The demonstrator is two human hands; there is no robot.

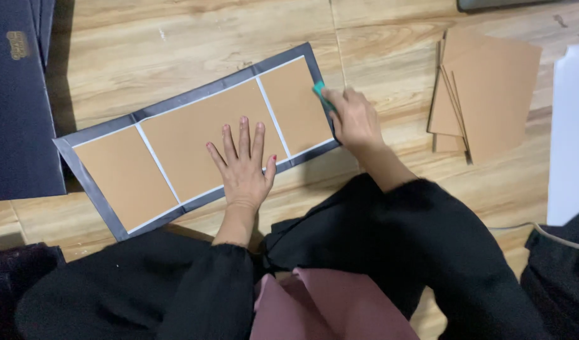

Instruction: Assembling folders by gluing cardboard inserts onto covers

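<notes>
A long dark grey sheet (100, 195) lies on the wooden floor with three brown cardboard panels (204, 135) laid on it, white gaps between them. My left hand (242, 167) presses flat, fingers spread, on the middle panel near its front edge. My right hand (352, 119) sits at the sheet's right end, closed around a small green tool (320, 91) whose tip touches the right panel's edge.
A stack of brown cardboard pieces (488, 88) lies to the right. A white sheet (570, 132) is at the far right edge. Dark navy sheets (15, 101) lie at the left. My black sleeves and a mauve garment (327, 308) fill the foreground.
</notes>
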